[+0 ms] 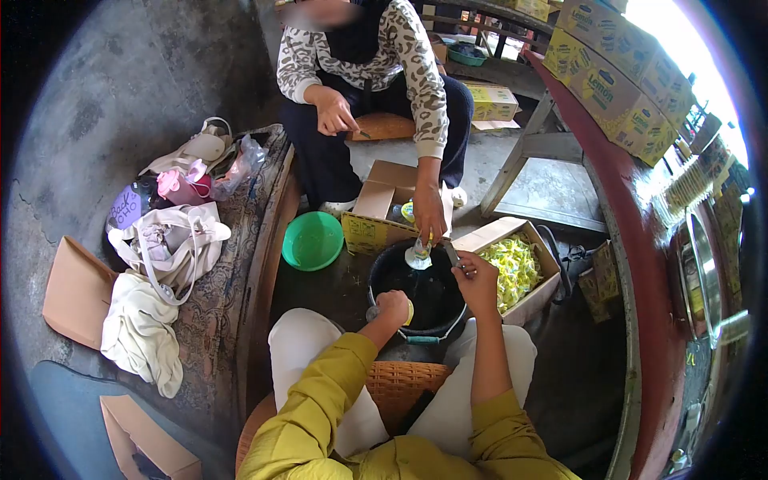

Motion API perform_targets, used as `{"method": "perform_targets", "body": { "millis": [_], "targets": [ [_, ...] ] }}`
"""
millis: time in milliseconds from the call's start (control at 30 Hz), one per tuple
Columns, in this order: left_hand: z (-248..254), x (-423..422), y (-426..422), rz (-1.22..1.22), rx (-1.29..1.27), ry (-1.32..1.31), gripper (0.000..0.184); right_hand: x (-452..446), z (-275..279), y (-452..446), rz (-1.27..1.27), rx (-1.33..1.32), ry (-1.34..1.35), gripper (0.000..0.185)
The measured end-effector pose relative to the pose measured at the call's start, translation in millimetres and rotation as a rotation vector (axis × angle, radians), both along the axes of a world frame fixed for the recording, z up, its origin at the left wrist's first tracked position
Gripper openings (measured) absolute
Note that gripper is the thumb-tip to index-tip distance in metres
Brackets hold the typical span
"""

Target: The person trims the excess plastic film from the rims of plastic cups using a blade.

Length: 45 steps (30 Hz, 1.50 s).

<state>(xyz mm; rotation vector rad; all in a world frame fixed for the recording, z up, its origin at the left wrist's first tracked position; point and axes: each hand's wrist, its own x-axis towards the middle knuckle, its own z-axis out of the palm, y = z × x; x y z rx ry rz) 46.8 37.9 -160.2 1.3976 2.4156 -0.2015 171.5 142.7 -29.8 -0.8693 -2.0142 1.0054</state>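
Observation:
Over the left rim of a black bucket point(372, 276), my left hand point(392, 308) is closed around a small clear plastic item with a yellow label point(410, 312), which looks like a drink cup, mostly covered by my fingers. My right hand point(478, 282), above the bucket's right side, grips a short flat metal blade point(454, 254) like a knife, pointing up and away from me. Across from me, a co-worker's hand point(430, 216) holds a whitish plastic cup point(418, 256) over the bucket. Their other hand point(334, 112) pinches a small thin dark piece.
A carton of yellow-wrapped pieces point(512, 272) stands right of the bucket. Behind it is an open carton point(376, 228), with a green basin point(312, 240) to its left. Bags point(172, 240) lie on a low bench at left. Lemon cartons point(616, 96) sit on the red-edged table.

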Motion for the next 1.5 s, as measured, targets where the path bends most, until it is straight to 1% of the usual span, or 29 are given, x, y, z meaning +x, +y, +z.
{"method": "perform_targets", "body": {
  "millis": [67, 133, 200, 333, 433, 500, 533, 567, 600, 633, 667, 733, 767, 833, 867, 900, 933, 1033, 1133, 1200, 1233, 1267, 1300, 1333, 1367, 1400, 1433, 1500],
  "targets": [
    [-8, 0, 2, -0.011, -0.013, 0.031, 0.022, 0, -3, 1, 0.003, 0.01, 0.012, 0.031],
    [4, 3, -2, -0.05, 0.084, 0.031, 0.022, 0, -2, -1, 0.003, -0.001, 0.012, 0.031],
    [23, 5, -10, -0.117, 0.294, 0.005, 0.023, 0, 1, -2, -0.002, -0.027, 0.006, 0.031],
    [20, -2, -1, -0.082, -0.036, -0.058, 0.026, -1, 2, -3, -0.016, -0.024, 0.003, 0.03],
    [17, 0, -5, -0.128, 0.21, -0.011, 0.026, -1, 4, -2, -0.017, -0.007, 0.034, 0.03],
    [20, 2, -7, -0.107, 0.285, -0.013, 0.027, -2, 1, 0, -0.019, 0.003, 0.091, 0.03],
    [25, 4, -9, -0.097, 0.32, -0.017, 0.028, -2, 2, 0, -0.018, -0.059, 0.127, 0.03],
    [30, 4, -11, -0.147, 0.481, 0.044, 0.029, -1, 2, -1, -0.02, -0.126, 0.16, 0.031],
    [18, 3, -8, -0.143, 0.363, 0.031, 0.03, -1, 4, -1, -0.022, -0.188, 0.197, 0.031],
    [11, 1, -4, -0.142, 0.249, 0.023, 0.031, -3, 2, 2, -0.027, -0.189, 0.224, 0.031],
    [2, -1, -5, -0.13, 0.233, 0.019, 0.032, -1, -3, 4, -0.033, -0.192, 0.246, 0.032],
    [11, -1, -9, -0.106, 0.207, 0.004, 0.033, 3, -1, 4, -0.029, -0.195, 0.269, 0.034],
    [14, -1, -10, -0.096, 0.328, -0.045, 0.047, 4, -1, 4, -0.036, -0.225, 0.288, 0.034],
    [30, -4, -4, 0.011, 0.654, -0.227, 0.048, 4, 2, 6, -0.05, -0.289, 0.326, 0.035],
    [33, -13, 3, 0.034, 0.752, -0.347, 0.048, 4, -1, 10, -0.052, -0.284, 0.342, 0.036],
    [52, -20, 6, 0.074, 0.779, -0.497, 0.051, 3, 2, 11, -0.069, -0.33, 0.407, 0.037],
    [63, -28, 9, 0.137, 0.873, -0.727, 0.052, 2, 10, 14, -0.064, -0.3, 0.401, 0.037],
    [116, -48, 7, 0.322, 0.843, -1.264, 0.054, -5, 38, 17, -0.065, -0.275, 0.409, 0.036],
    [156, -60, -16, 0.353, 0.877, -1.518, 0.059, -16, 66, 16, 0.052, -0.265, 0.455, 0.034],
    [186, -46, -36, 0.31, 0.999, -1.396, 0.063, -24, 86, 9, 0.144, -0.277, 0.505, 0.03],
    [192, -41, -44, 0.288, 1.057, -1.332, 0.066, -29, 93, 3, 0.168, -0.256, 0.49, 0.029],
    [184, -43, -47, 0.114, 1.145, -1.058, 0.073, -33, 98, -2, 0.192, -0.232, 0.473, 0.028],
    [189, -41, -50, 0.121, 1.124, -1.033, 0.074, -36, 102, -5, 0.214, -0.205, 0.455, 0.027],
    [200, -41, -54, 0.124, 1.103, -1.006, 0.074, -39, 104, -9, 0.186, -0.105, 0.421, 0.023],
    [206, -41, -56, 0.129, 1.084, -0.981, 0.075, -38, 107, -12, 0.187, 0.09, 0.36, 0.022],
    [205, -43, -56, 0.043, 1.152, -0.965, 0.07, -36, 111, -14, 0.189, 0.285, 0.295, 0.021],
    [207, -45, -56, 0.034, 1.167, -0.99, 0.069, -35, 116, -17, 0.188, 0.479, 0.23, 0.021],
    [211, -46, -60, 0.018, 1.19, -1.042, 0.066, -33, 119, -24, 0.195, 0.575, 0.246, 0.019]
  ]
}}
